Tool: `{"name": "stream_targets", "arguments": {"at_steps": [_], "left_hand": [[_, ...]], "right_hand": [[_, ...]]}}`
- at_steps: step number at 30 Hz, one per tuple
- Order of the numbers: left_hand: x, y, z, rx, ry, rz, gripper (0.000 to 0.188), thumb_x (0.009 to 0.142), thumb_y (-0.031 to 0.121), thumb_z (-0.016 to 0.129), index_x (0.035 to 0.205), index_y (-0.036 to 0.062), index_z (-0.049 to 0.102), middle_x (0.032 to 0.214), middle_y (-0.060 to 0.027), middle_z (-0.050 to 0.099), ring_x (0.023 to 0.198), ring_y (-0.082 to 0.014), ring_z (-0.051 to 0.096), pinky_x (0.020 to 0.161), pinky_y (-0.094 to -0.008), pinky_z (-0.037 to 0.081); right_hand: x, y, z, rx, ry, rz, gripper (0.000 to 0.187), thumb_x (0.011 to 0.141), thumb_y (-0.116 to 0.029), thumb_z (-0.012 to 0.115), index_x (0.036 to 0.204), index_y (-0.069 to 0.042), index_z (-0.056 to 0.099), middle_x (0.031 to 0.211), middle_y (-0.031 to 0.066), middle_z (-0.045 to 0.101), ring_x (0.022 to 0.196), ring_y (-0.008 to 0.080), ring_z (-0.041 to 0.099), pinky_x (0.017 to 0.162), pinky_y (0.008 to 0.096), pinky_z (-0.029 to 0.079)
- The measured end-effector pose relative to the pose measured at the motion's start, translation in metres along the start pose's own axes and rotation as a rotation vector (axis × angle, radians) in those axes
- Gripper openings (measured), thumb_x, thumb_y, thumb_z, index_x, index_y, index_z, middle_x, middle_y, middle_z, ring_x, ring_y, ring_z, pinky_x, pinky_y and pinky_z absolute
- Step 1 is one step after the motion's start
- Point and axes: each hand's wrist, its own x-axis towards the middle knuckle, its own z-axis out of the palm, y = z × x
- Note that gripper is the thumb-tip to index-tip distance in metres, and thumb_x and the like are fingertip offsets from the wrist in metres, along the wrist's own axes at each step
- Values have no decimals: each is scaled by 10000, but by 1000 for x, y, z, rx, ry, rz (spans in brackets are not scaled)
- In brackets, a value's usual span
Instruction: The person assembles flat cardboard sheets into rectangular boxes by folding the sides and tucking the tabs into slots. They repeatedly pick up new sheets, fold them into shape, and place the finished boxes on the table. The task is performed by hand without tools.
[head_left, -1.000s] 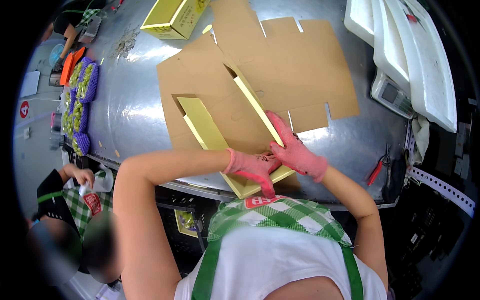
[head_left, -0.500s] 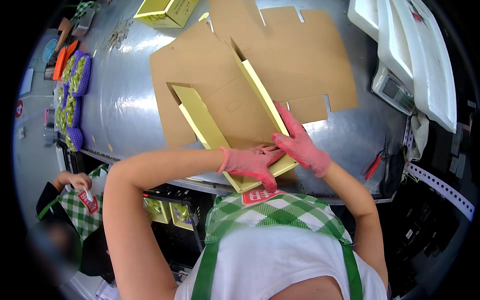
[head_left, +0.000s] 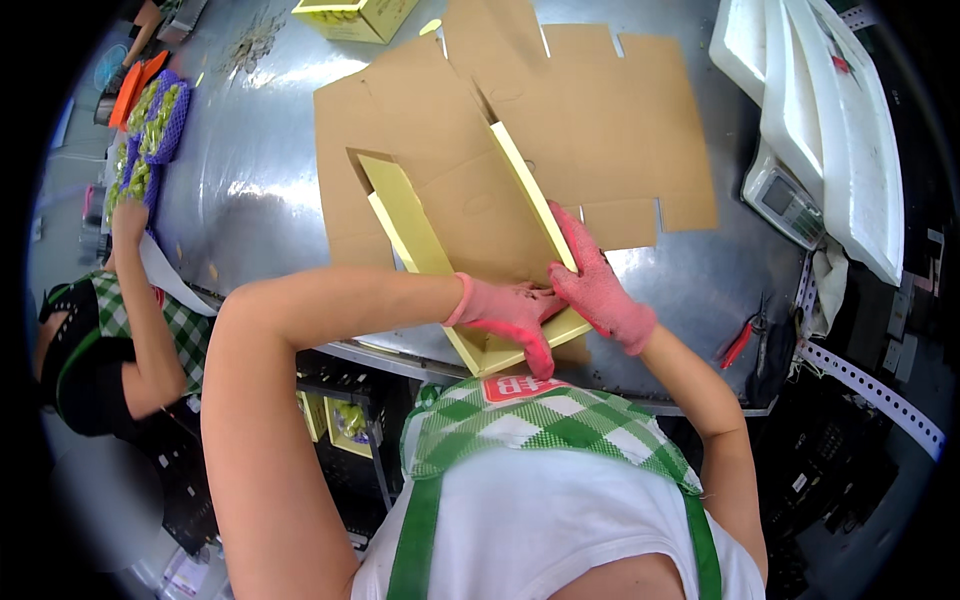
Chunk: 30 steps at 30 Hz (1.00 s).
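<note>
Half-folded carton [head_left: 475, 215], near end right under a wide-spread left hand [head_left: 508, 310], right wall [head_left: 531, 193] pinched by the right hand [head_left: 603, 298], closer to that side; lying lengthwise ahead and leftward of both, with a yellow box [head_left: 362, 22] well beyond!

Apron [head_left: 570, 430]: green-and-white check
Patch [head_left: 512, 387]: red with white print, on the apron's front
Straps [head_left: 413, 540]: plain green, from the apron's upper corners
Shirt [head_left: 540, 510]: white, partly behind the apron
Left hand [head_left: 510, 312]: pink glove [head_left: 490, 305], redder thumb
Right hand [head_left: 600, 290]: matching pink glove
</note>
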Motion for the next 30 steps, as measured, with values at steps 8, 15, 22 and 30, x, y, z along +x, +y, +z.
{"name": "stream_targets", "arguments": {"at_steps": [8, 15, 22, 30], "left_hand": [[5, -1, -6, 205, -23, 36, 863, 593, 354, 762, 1320, 144, 349, 1241, -156, 417, 1189, -259, 364, 976, -350, 318], [3, 0, -6, 283, -5, 3, 884, 577, 397, 762, 1321, 145, 355, 1243, -169, 423, 1195, -286, 365, 982, -357, 313], [-37, 32, 31, 1056, 605, 82, 549, 694, 311, 678, 1155, 63, 509, 1129, -186, 512, 1131, -335, 432, 970, -428, 335], [-56, -68, 88, -110, 1523, 479, 476, 873, 166, 506, 1301, 36, 344, 1307, -154, 371, 1249, -260, 328, 1021, -358, 274]], "right_hand": [[-1, -4, 2, -6, 9, -26, 653, 742, 13, 462, 1354, -69, 250, 1348, 187, 320, 1259, 346, 313, 1034, 356, 281], [-3, -11, 4, -197, 31, -36, 691, 736, 43, 450, 1380, -96, 241, 1370, 139, 303, 1265, 299, 313, 1042, 357, 263], [-14, -32, -4, -902, 265, -478, 588, 713, -77, 595, 1264, -44, 391, 1300, 189, 361, 1183, 371, 363, 1007, 410, 296], [-17, -63, 19, -1125, -897, -162, 508, 719, -294, 626, 1114, -3, 493, 1077, 159, 532, 959, 304, 543, 875, 379, 409]]}}
